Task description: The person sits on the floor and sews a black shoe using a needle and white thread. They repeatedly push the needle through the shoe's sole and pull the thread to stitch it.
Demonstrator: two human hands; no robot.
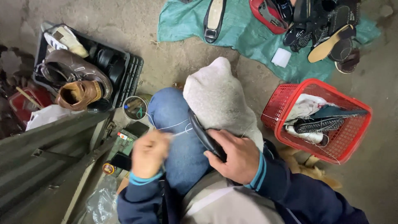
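Resting on the person's raised knee, a black shoe (206,137) lies against a grey-white cloth (219,99) draped over the leg, with blue jeans (174,124) showing beside it. The right hand (236,155) wraps around the near end of the shoe, fingers curled over its upper edge and thumb below, so the shoe runs out from this hand up and to the left, toward the knee. The left hand (150,152) is clenched into a loose fist just left of the shoe, not touching it, and pinches a thin white thread (176,124) that runs taut from the fist across the jeans to the shoe's edge. Both sleeves are dark blue with light blue cuffs.

On the concrete floor to the right stands a red plastic basket (352,108) holding a dark patterned shoe and white cloth. Farther off, a green sheet (248,37) carries a heap of black sandals and shoes (323,25), a single black flat shoe (213,18) and a small white square. To the left, a black crate (132,74) holds brown leather shoes (76,81). Near the left hand lie a small round tin (108,168), a round container (134,108) with bits inside, and a clear plastic bag (101,203). A grey metal box (45,157) fills the lower left corner.
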